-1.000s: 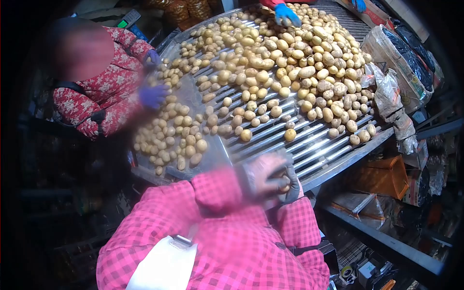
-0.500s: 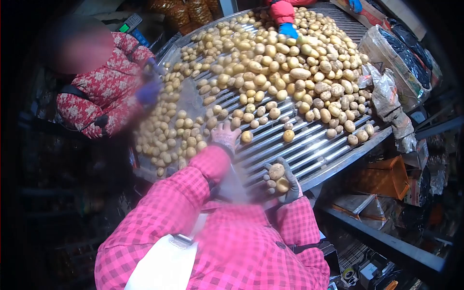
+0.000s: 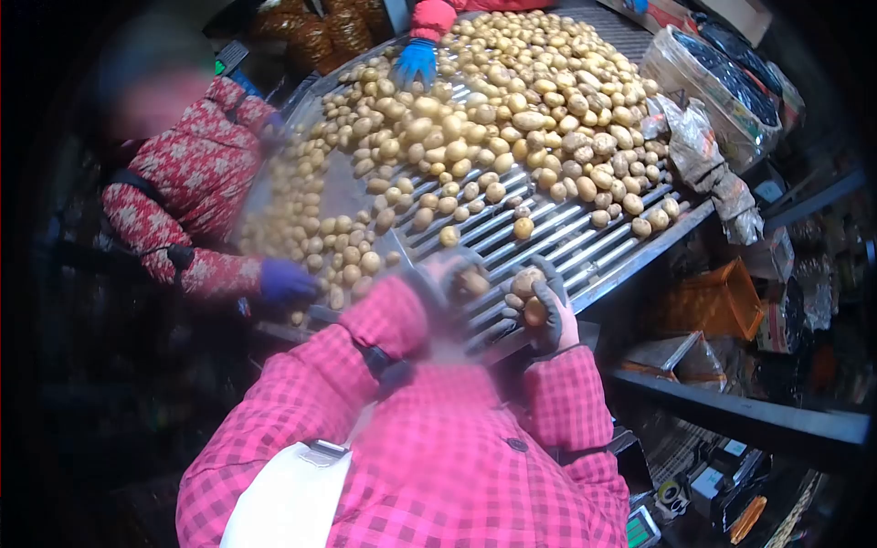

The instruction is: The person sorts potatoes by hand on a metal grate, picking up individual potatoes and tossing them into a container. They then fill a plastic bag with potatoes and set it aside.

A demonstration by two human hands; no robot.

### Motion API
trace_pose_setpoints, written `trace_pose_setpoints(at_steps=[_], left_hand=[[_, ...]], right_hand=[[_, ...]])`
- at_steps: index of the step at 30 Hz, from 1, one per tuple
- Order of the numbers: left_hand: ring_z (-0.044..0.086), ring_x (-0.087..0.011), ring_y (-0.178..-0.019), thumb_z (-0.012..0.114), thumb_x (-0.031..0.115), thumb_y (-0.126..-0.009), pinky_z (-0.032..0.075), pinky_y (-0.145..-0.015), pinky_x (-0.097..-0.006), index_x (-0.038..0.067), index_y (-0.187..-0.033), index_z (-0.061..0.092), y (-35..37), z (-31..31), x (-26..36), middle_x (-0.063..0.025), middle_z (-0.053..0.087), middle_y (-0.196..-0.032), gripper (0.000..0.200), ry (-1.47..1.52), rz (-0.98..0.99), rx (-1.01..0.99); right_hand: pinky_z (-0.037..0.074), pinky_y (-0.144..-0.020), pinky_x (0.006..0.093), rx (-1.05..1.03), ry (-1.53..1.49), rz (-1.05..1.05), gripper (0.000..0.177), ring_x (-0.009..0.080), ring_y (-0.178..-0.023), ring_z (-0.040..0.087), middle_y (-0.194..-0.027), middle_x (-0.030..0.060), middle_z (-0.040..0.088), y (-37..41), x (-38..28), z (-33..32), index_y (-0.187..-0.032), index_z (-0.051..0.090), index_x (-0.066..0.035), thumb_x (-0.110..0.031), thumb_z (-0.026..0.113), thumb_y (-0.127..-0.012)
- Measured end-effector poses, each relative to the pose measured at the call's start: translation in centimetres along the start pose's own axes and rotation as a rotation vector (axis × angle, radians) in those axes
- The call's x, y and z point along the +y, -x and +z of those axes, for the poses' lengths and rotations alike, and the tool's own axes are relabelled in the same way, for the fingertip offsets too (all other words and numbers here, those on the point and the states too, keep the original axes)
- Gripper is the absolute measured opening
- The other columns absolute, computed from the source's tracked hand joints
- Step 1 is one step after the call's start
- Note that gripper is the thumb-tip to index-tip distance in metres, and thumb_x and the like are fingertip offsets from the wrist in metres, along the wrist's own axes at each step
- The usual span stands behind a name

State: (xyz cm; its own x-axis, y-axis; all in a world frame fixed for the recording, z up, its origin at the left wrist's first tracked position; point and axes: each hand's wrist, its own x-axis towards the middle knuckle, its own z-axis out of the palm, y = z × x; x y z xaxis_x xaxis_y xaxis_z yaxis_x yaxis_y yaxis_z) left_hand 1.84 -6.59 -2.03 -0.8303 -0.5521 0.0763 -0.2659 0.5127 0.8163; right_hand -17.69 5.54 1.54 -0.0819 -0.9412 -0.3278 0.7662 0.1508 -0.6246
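In the head view, my right hand (image 3: pixel 555 318), in a grey and pink glove, is closed around a few potatoes (image 3: pixel 527 281) near the front edge of the roller table (image 3: pixel 577 298). My left hand (image 3: pixel 442 270) is smeared by motion. A dark-looking potato (image 3: pixel 471 284) shows at its fingers, and the hand appears closed on it, just above the metal rollers. Beyond both hands, a large heap of potatoes (image 3: pixel 530 121) covers the far part of the table. Several loose potatoes lie on the rollers between the heap and my hands.
At the left, a co-worker in a red floral jacket (image 3: pixel 196 183) has a purple glove (image 3: pixel 288 279) beside the potatoes. Another person's blue glove (image 3: pixel 417 62) touches the heap's far side. A lined sack (image 3: pixel 722 96) and an orange crate (image 3: pixel 717 300) stand at the right.
My left hand has drawn back toward me from the potatoes, now with one at its fingers. The co-worker's purple glove came lower; the blue glove shifted left. The view has shifted slightly.
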Motion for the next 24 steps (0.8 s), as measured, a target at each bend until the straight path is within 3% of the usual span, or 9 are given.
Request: trace_pose_setpoints(at_steps=[2,3,5,6,15,19,21,22,24], left_hand=[[0.057,-0.0163,-0.092,0.073,0.014,-0.068,0.047,-0.083,-0.0271,0.006,-0.110,0.053,-0.2,3.2,2.6,-0.0081,0.059,-0.094,0.047,0.622,-0.222,-0.110],[0.057,-0.0164,-0.092,0.073,0.013,-0.068,0.047,-0.083,-0.0277,0.006,-0.111,0.053,-0.2,4.6,3.1,-0.0080,0.059,-0.095,0.047,0.814,-0.265,-0.125],[0.057,-0.0165,-0.093,0.072,0.013,-0.070,0.046,-0.084,-0.0287,0.006,-0.112,0.052,0.2,6.3,3.7,-0.0077,0.058,-0.096,0.047,1.028,-0.285,-0.132],[0.056,-0.0165,-0.094,0.072,0.013,-0.070,0.046,-0.084,-0.0293,0.007,-0.112,0.051,0.4,6.8,3.9,-0.0076,0.058,-0.097,0.047,1.098,-0.281,-0.134],[0.054,-0.0171,-0.098,0.068,0.011,-0.075,0.045,-0.087,-0.0341,0.009,-0.117,0.047,2.3,8.2,4.7,-0.0065,0.055,-0.103,0.047,1.378,-0.182,-0.009],[0.053,-0.0199,-0.102,0.063,0.007,-0.078,0.045,-0.089,-0.0357,0.007,-0.118,0.044,4.3,6.6,3.1,-0.0085,0.054,-0.107,0.044,1.381,-0.054,0.146],[0.052,-0.0251,-0.107,0.054,0.000,-0.080,0.046,-0.090,-0.0356,0.001,-0.117,0.041,7.0,5.0,2.0,-0.0132,0.052,-0.111,0.039,1.361,0.024,0.228],[0.050,-0.0292,-0.109,0.057,-0.001,-0.079,0.044,-0.091,-0.0432,0.001,-0.117,0.042,8.0,4.3,1.0,-0.0143,0.052,-0.111,0.041,1.278,0.240,0.293],[0.047,-0.0340,-0.113,0.052,0.017,-0.083,0.043,-0.090,-0.0503,0.005,-0.117,0.045,10.6,0.7,-2.3,-0.0144,0.050,-0.115,0.037,1.503,0.233,0.326]], right_hand=[[0.048,-0.081,0.0313,0.027,0.595,-0.338,0.040,0.0202,-0.097,0.057,-0.109,0.0101,0.053,0.6,0.4,2.0,-0.121,0.049,-0.006,-0.012,0.059,-0.083],[0.046,-0.084,0.0350,-0.043,1.076,-0.644,0.041,0.0239,-0.100,0.056,-0.108,0.0097,0.054,0.8,0.4,2.8,-0.116,0.053,-0.007,-0.010,0.062,-0.077],[0.043,-0.085,0.0416,-0.196,1.794,-0.904,0.046,0.0309,-0.101,0.054,-0.109,0.0115,0.054,1.9,-0.8,4.8,-0.114,0.054,-0.008,-0.007,0.063,-0.069],[0.042,-0.084,0.0444,-0.175,1.747,-0.944,0.050,0.0355,-0.100,0.052,-0.110,0.0140,0.054,2.2,0.0,4.4,-0.112,0.055,-0.009,-0.007,0.064,-0.063],[0.041,-0.090,0.0397,-0.159,1.597,-0.793,0.058,0.0328,-0.104,0.052,-0.118,0.0153,0.051,4.1,1.7,4.8,-0.122,0.049,-0.006,-0.015,0.069,-0.069],[0.039,-0.095,0.0390,-0.083,1.095,-0.770,0.055,0.0341,-0.109,0.050,-0.118,0.0186,0.052,3.8,2.5,4.6,-0.121,0.049,-0.001,-0.014,0.070,-0.072],[0.039,-0.094,0.0382,-0.046,1.078,-0.683,0.048,0.0343,-0.108,0.051,-0.115,0.0197,0.053,2.8,3.2,3.1,-0.119,0.051,0.000,-0.014,0.067,-0.076],[0.039,-0.094,0.0380,-0.048,1.187,-0.652,0.046,0.0341,-0.108,0.051,-0.115,0.0199,0.053,2.1,3.6,2.1,-0.118,0.052,0.000,-0.015,0.066,-0.078],[0.040,-0.094,0.0384,-0.088,1.365,-0.595,0.043,0.0351,-0.109,0.050,-0.114,0.0207,0.053,0.7,5.1,0.1,-0.116,0.053,0.000,-0.018,0.066,-0.079]])
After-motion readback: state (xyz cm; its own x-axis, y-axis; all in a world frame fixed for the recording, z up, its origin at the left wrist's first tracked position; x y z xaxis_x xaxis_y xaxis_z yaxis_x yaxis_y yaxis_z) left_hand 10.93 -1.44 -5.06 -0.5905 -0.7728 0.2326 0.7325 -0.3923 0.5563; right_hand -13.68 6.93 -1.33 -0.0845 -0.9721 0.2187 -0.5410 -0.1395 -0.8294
